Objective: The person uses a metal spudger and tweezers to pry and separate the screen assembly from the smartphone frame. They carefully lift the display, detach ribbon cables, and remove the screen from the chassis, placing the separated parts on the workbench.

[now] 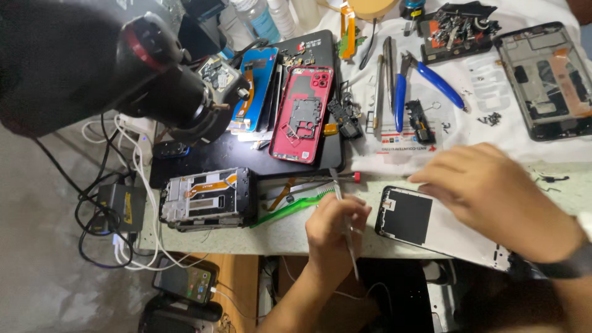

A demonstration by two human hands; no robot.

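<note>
My left hand (333, 228) grips a thin metal tool (346, 228) like a pen, its tip pointing up toward the table's middle. My right hand (493, 194) lies flat on an opened phone body (410, 216), which shows a black panel and a white frame at the table's front edge. The fingers press on its upper side and hide much of it. A green plastic pry tool (290, 208) lies just left of my left hand.
A stripped phone frame (206, 198) sits at front left beside a microscope head (166, 80). A red phone back (303, 114), blue-handled pliers (425, 77), another opened phone (546, 80) and small parts lie farther back. Cables and a lit phone (185, 280) are below left.
</note>
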